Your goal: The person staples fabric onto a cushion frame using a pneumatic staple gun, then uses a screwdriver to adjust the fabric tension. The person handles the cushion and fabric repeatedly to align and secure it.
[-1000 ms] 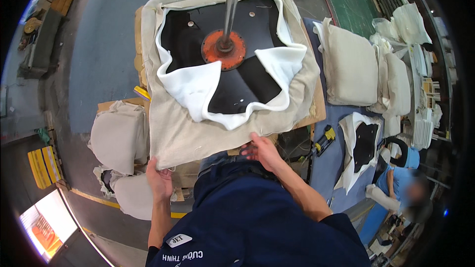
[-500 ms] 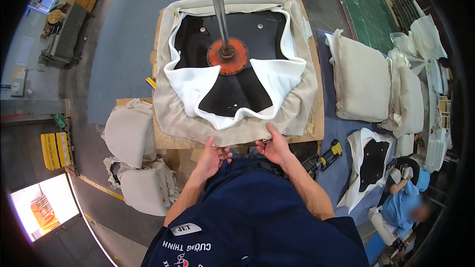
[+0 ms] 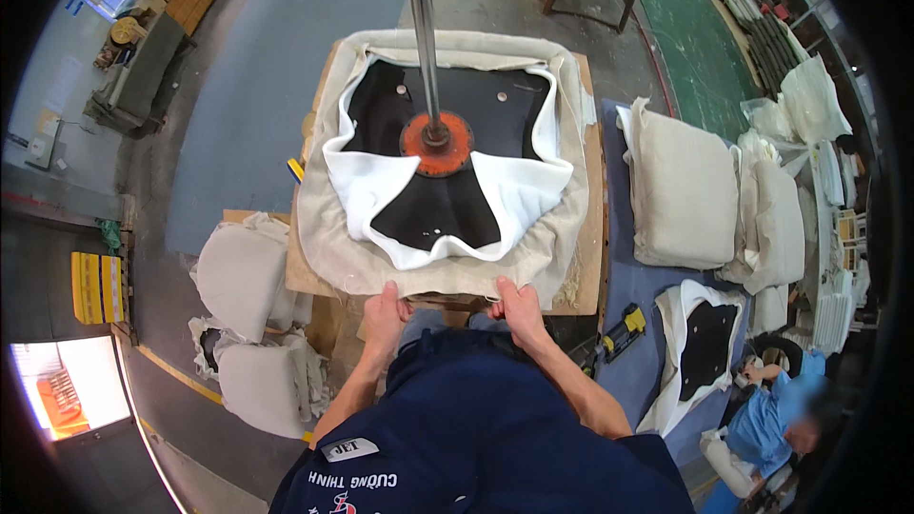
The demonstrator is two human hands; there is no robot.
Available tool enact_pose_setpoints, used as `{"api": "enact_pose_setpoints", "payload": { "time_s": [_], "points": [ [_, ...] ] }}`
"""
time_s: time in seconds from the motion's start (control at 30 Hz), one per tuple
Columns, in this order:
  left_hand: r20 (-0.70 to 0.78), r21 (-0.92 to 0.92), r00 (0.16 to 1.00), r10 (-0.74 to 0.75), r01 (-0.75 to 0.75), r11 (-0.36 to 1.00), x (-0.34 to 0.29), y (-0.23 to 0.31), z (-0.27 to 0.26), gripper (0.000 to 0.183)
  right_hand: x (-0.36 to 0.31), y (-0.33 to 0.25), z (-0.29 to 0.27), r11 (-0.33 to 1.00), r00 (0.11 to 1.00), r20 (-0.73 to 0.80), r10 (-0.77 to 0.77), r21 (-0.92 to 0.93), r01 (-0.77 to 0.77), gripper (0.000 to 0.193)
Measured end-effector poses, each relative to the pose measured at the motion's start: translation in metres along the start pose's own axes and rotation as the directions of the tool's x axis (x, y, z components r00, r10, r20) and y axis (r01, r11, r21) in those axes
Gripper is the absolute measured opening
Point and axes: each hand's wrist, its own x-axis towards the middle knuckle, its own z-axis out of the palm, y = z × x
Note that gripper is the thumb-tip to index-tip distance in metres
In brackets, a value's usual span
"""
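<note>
A seat cushion lies upside down before me, its beige fabric cover [image 3: 318, 233] loose around the sides. White padding [image 3: 354, 195] folds inward over the black base board [image 3: 440, 212]. An orange-red round press plate [image 3: 417, 138] on a metal rod [image 3: 424, 29] bears down on the board. At the near edge, my left hand [image 3: 385, 322] is closed on the fabric, thumb on top. My right hand [image 3: 519, 312] pinches the same edge further right. Both hands' curled fingers are partly hidden beneath the cloth.
A wooden board [image 3: 590, 228] lies under the cushion. On the blue table [image 3: 619, 257] at right are covered cushions [image 3: 685, 186], a yellow-black power tool [image 3: 624, 331] and an unfinished cushion [image 3: 706, 347]. More cushions [image 3: 243, 276] stand at left. A co-worker in blue [image 3: 771, 409] sits lower right.
My fingers have closed on the fabric's near edge, where they were looser before. The view has tilted up, so the cushion sits lower and a yellow bucket shows at the back.
</note>
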Motion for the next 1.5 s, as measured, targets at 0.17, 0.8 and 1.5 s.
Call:
{"api": "enact_pose_setpoints", "payload": {
  "time_s": [0.17,0.8,1.5],
  "points": [
    [-0.021,-0.090,0.988,-0.152,0.150,0.985,0.011,-0.010,-0.019,0.050,0.004,0.004,-0.043,0.981,0.989,0.012,0.147,0.129,-0.148,0.040],
    [-0.305,-0.190,0.952,0.016,-0.077,0.979,0.028,0.007,-0.015,0.042,-0.019,-0.021,-0.079,0.985,0.989,-0.021,-0.146,0.092,0.148,0.032],
    [-0.084,-0.809,0.939,-0.335,0.132,0.573,0.049,0.013,-0.049,0.039,0.067,-0.033,-0.177,0.986,0.987,-0.122,-0.107,-0.144,0.089,0.037]
  ]
}}
